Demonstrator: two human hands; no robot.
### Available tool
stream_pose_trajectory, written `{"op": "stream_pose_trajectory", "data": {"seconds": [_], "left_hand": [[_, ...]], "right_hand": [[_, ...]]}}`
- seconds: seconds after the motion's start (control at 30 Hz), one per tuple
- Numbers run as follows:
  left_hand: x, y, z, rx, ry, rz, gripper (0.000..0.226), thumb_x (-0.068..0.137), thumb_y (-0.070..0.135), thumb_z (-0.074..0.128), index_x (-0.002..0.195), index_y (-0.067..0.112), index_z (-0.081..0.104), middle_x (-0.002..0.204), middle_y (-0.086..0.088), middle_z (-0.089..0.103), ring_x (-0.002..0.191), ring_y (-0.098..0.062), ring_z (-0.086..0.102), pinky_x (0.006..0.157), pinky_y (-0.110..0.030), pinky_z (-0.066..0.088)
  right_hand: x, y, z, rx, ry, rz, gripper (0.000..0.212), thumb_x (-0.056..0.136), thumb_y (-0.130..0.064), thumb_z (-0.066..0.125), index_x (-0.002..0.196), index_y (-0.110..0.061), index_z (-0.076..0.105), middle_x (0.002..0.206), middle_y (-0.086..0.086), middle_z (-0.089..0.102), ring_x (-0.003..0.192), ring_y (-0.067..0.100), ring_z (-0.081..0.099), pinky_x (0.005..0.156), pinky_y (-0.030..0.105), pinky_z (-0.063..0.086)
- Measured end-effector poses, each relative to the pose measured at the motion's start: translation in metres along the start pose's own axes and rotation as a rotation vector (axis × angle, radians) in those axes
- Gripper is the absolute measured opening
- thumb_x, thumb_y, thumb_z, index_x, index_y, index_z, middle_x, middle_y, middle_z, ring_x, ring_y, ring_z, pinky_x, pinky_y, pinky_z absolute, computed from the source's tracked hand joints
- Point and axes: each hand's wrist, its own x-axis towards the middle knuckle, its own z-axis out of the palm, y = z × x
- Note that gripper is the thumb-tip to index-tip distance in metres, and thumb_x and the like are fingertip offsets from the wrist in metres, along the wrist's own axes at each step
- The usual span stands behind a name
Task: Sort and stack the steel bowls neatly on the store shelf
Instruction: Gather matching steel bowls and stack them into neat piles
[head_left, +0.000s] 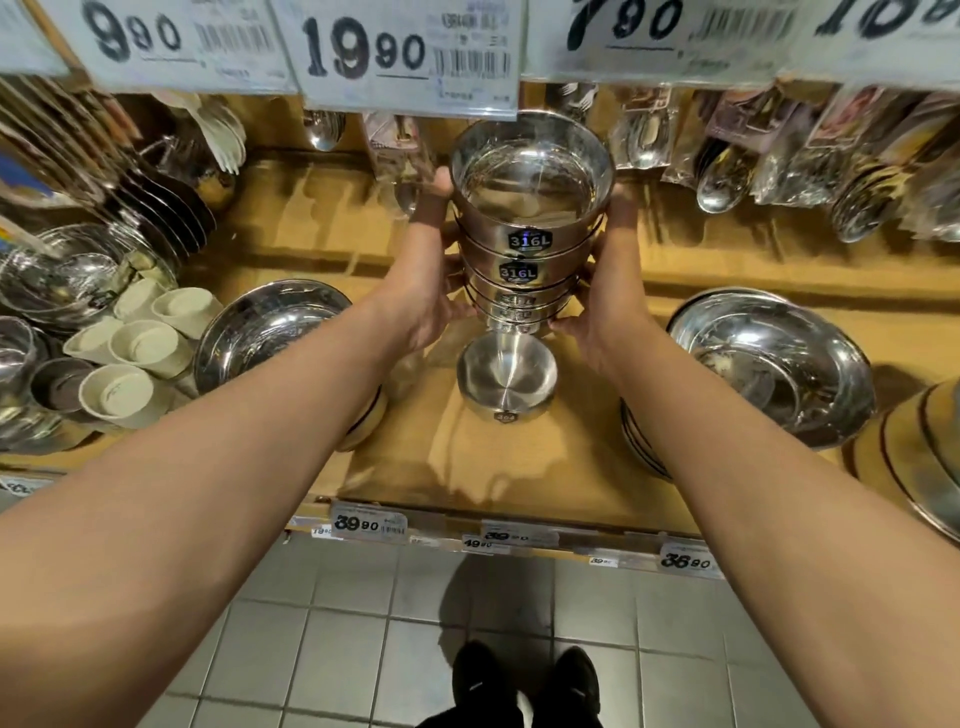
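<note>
A tall stack of several steel bowls (527, 244) with black "316L" labels is held up above the wooden shelf (467, 467) at centre. My left hand (431, 280) grips the stack's left side and my right hand (608, 280) grips its right side, fingers curled round the bowls. Directly below the stack a single small steel bowl (506, 379) stands upright on the shelf, apart from the stack's bottom.
A wide steel bowl (265, 327) lies left of centre, and larger steel bowls (769, 364) lean at the right. Beige cups (140, 348) and more steelware crowd the far left. Packed spoons (717, 171) hang at the back, price tags (410, 52) overhead.
</note>
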Motion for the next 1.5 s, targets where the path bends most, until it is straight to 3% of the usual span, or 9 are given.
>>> {"op": "stream_pose_trajectory", "data": {"seconds": [0.13, 0.3, 0.57, 0.7, 1.2, 1.27, 1.33, 1.4, 1.5], "left_hand": [[0.007, 0.0, 0.001, -0.036, 0.003, -0.014, 0.069, 0.096, 0.07, 0.038, 0.127, 0.015, 0.066, 0.117, -0.011, 0.071, 0.104, -0.026, 0.066, 0.071, -0.037, 0.06], [0.007, -0.004, 0.002, -0.092, 0.027, -0.083, 0.068, 0.095, 0.068, 0.042, 0.13, 0.013, 0.062, 0.113, -0.011, 0.068, 0.096, -0.024, 0.064, 0.055, -0.035, 0.059], [-0.006, -0.029, -0.004, -0.114, 0.016, -0.168, 0.069, 0.093, 0.07, 0.041, 0.13, 0.015, 0.062, 0.124, -0.016, 0.064, 0.103, -0.026, 0.063, 0.06, -0.033, 0.06], [-0.014, -0.038, -0.007, -0.129, 0.042, -0.175, 0.061, 0.088, 0.068, 0.048, 0.118, 0.019, 0.067, 0.121, -0.011, 0.067, 0.109, -0.027, 0.063, 0.066, -0.034, 0.061], [-0.035, -0.048, -0.01, -0.073, 0.115, -0.153, 0.067, 0.102, 0.064, 0.031, 0.138, 0.012, 0.053, 0.119, -0.008, 0.062, 0.081, -0.011, 0.072, 0.049, -0.024, 0.055], [-0.048, -0.053, -0.006, -0.021, 0.183, -0.126, 0.048, 0.107, 0.05, 0.03, 0.127, 0.015, 0.055, 0.104, 0.001, 0.06, 0.069, -0.005, 0.069, 0.057, -0.022, 0.055], [-0.063, -0.068, -0.01, 0.255, 0.274, -0.054, 0.03, 0.107, 0.037, 0.038, 0.108, 0.021, 0.064, 0.098, 0.009, 0.059, 0.092, -0.014, 0.061, 0.074, -0.029, 0.049], [-0.078, -0.093, -0.02, 0.458, 0.255, -0.034, 0.022, 0.102, 0.026, 0.051, 0.116, 0.017, 0.066, 0.113, 0.001, 0.066, 0.11, -0.025, 0.059, 0.09, -0.034, 0.051], [-0.095, -0.119, -0.029, 0.481, 0.169, -0.129, 0.026, 0.096, 0.016, 0.066, 0.121, 0.01, 0.065, 0.11, -0.012, 0.073, 0.097, -0.03, 0.068, 0.088, -0.038, 0.055]], "right_hand": [[0.01, -0.001, 0.002, 0.024, 0.033, 0.007, 0.065, 0.093, -0.075, 0.032, 0.126, -0.028, 0.063, 0.076, -0.016, 0.074, 0.088, 0.007, 0.063, 0.085, 0.043, 0.051], [0.01, 0.005, 0.002, 0.03, 0.047, 0.039, 0.054, 0.092, -0.072, 0.036, 0.105, -0.03, 0.068, 0.085, -0.009, 0.076, 0.097, 0.015, 0.064, 0.103, 0.054, 0.048], [-0.006, 0.026, -0.009, 0.037, -0.056, 0.055, 0.067, 0.102, -0.059, 0.03, 0.065, -0.036, 0.08, 0.066, -0.014, 0.075, 0.062, 0.002, 0.072, 0.047, 0.022, 0.056], [-0.009, 0.034, -0.01, 0.064, -0.044, 0.05, 0.049, 0.101, -0.059, 0.033, 0.095, -0.029, 0.071, 0.067, -0.014, 0.075, 0.057, -0.002, 0.069, 0.041, 0.02, 0.052], [-0.027, 0.045, -0.017, -0.082, 0.037, 0.134, 0.036, 0.096, -0.063, 0.04, 0.091, -0.035, 0.062, 0.082, -0.01, 0.075, 0.086, 0.011, 0.07, 0.084, 0.037, 0.057], [-0.038, 0.056, -0.021, -0.158, 0.065, 0.158, 0.033, 0.099, -0.048, 0.041, 0.085, -0.028, 0.063, 0.076, -0.007, 0.077, 0.084, 0.017, 0.071, 0.078, 0.035, 0.057], [-0.053, 0.076, -0.029, -0.303, 0.085, 0.16, 0.024, 0.097, -0.033, 0.046, 0.086, -0.023, 0.065, 0.082, 0.0, 0.071, 0.083, 0.021, 0.063, 0.075, 0.035, 0.049], [-0.072, 0.099, -0.039, -0.452, 0.078, 0.154, 0.016, 0.096, -0.025, 0.053, 0.102, -0.024, 0.067, 0.092, -0.004, 0.068, 0.084, 0.016, 0.061, 0.07, 0.033, 0.049], [-0.093, 0.12, -0.047, -0.458, 0.022, 0.147, 0.026, 0.096, -0.014, 0.062, 0.116, -0.031, 0.066, 0.111, -0.003, 0.071, 0.102, 0.02, 0.068, 0.083, 0.043, 0.06]]}}
